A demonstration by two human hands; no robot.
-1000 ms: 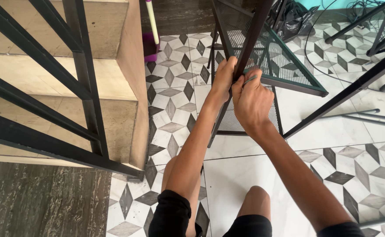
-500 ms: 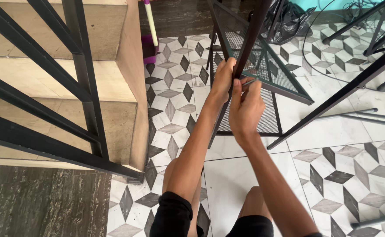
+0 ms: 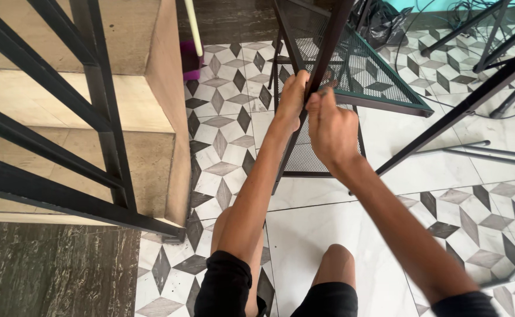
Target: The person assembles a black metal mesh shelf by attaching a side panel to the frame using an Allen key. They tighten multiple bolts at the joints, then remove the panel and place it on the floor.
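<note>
Metal bar [image 3: 322,64], left hand [image 3: 292,97], right hand [image 3: 331,126] gripping

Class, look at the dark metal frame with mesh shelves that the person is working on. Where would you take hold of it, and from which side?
Grip the slanted dark upright bar of the mesh shelf frame, coming from the near side, as the left hand and right hand do. The bar is narrow enough for fingers to wrap around, and it leans toward the person; the mesh panels offer no firm hold.

Black stair railing [image 3: 102,105], wooden steps [image 3: 64,100] — patterned floor tiles [image 3: 228,117]
</note>
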